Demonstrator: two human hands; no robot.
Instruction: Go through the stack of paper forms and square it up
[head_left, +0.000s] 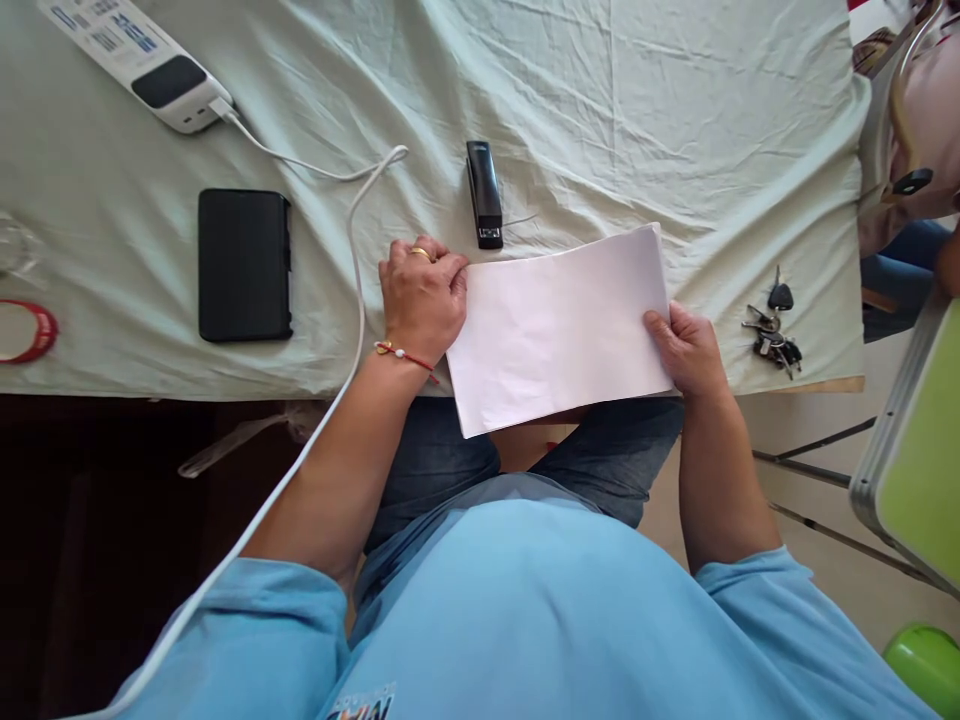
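Note:
A stack of white paper [559,330] lies at a slant across the front edge of the cloth-covered table, its lower part reaching past the edge. My left hand [425,295], fingers curled, is closed at the stack's upper left corner, with the thumb against the paper. On the other side my right hand [688,345] grips the right edge, thumb on top and fingers hidden beneath. Just beyond the paper, near my left hand, a black stapler [485,195] rests on the cloth.
To the left are a black tablet-like case [244,265], a white power bank [161,75] with a white cable [356,250] trailing past my left arm, and a red tape roll [46,332]. Keys [776,325] lie at right. A green-topped folding table [919,450] stands beyond the right edge.

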